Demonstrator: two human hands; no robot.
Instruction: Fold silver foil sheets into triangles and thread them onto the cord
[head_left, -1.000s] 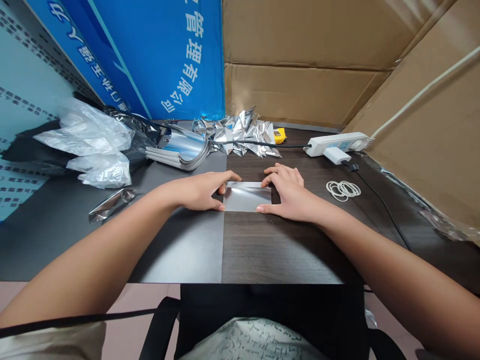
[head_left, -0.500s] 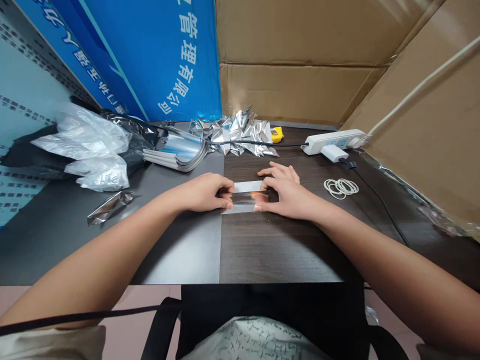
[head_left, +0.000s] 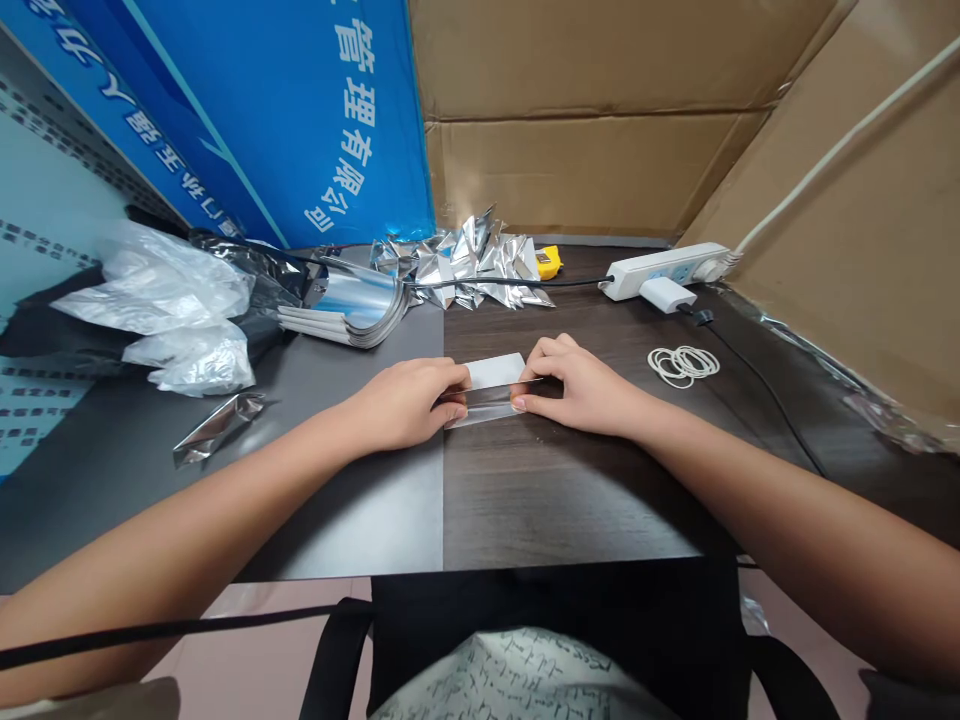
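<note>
Left hand (head_left: 409, 402) and right hand (head_left: 579, 388) in pinches on silver sheet (head_left: 491, 406), white bands (head_left: 681, 363) rightward, foil pieces (head_left: 471, 262) beyond

On the table (head_left: 570, 510), the sheet (head_left: 493, 400) is between the left hand (head_left: 409, 402) and the right hand (head_left: 589, 392). Farther right lie rubber bands (head_left: 684, 365), a power strip (head_left: 637, 276) behind them. Beyond the sheet is a foil heap (head_left: 472, 262), with a tape measure (head_left: 549, 264) to its right and a stack (head_left: 356, 298) to its left. Far left sits a plastic bag (head_left: 172, 285), a foil packet (head_left: 217, 427) nearer.
</note>
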